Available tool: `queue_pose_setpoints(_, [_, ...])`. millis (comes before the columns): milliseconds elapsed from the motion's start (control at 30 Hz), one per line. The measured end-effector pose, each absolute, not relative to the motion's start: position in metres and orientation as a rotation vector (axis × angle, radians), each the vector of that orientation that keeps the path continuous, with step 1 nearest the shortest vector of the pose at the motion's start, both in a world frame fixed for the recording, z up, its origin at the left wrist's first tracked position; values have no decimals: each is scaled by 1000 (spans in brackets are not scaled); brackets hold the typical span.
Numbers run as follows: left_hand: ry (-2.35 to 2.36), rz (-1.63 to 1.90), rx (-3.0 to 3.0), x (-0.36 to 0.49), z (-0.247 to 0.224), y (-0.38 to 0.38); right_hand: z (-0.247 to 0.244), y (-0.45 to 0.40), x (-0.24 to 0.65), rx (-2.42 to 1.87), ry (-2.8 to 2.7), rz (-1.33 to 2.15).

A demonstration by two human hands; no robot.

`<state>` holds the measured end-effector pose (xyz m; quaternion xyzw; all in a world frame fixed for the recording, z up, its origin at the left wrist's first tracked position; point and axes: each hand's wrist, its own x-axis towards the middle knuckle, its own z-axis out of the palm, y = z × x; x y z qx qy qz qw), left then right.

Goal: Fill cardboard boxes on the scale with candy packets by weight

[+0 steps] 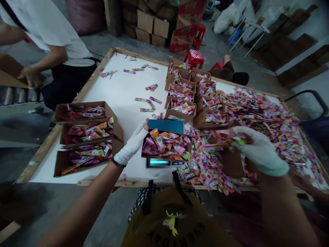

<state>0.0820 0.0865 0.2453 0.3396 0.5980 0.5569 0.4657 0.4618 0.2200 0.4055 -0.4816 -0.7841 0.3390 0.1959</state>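
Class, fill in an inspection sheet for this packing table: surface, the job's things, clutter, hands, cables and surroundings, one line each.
Surface: white table with a raised wooden rim.
Job's things: open cardboard box full of sachets, sitting on a scale; a few sachets held above the loose pile.
Clutter: filled boxes at left and in the middle; stray sachets on the bare white area.
Hands: gloved left hand touches the box's left edge; gloved right hand has its fingers closed on the sachets.
Cables: nothing seen.
Surroundings: a co-worker at the far left; stacked cartons; red stools.
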Motion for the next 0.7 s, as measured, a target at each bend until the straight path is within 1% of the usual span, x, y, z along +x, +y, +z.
queue_pose_setpoints(133, [1499, 1382, 833, 84, 240, 88, 393, 227, 510, -1485, -2421, 765])
queue_pose_setpoints(233, [1542, 1443, 805, 77, 235, 87, 384, 214, 497, -1461, -2441, 771])
queue_pose_setpoints(333, [1570, 1466, 759, 68, 237, 81, 394, 190, 446, -1293, -2457, 836])
queue_pose_setpoints(467, [1620, 1472, 780, 73, 251, 74, 401, 169, 355, -1050, -2714, 760])
queue_pose_setpoints(567, [1668, 1439, 886, 90, 261, 75, 377, 164, 293, -1152, -2982, 628])
queue_pose_setpoints(633, [1701, 1383, 977, 100, 266, 82, 350, 165, 262, -1298, -3090, 558])
queue_pose_setpoints(700, [1734, 1337, 1043, 105, 267, 92, 323, 170, 242, -1356, -3133, 511])
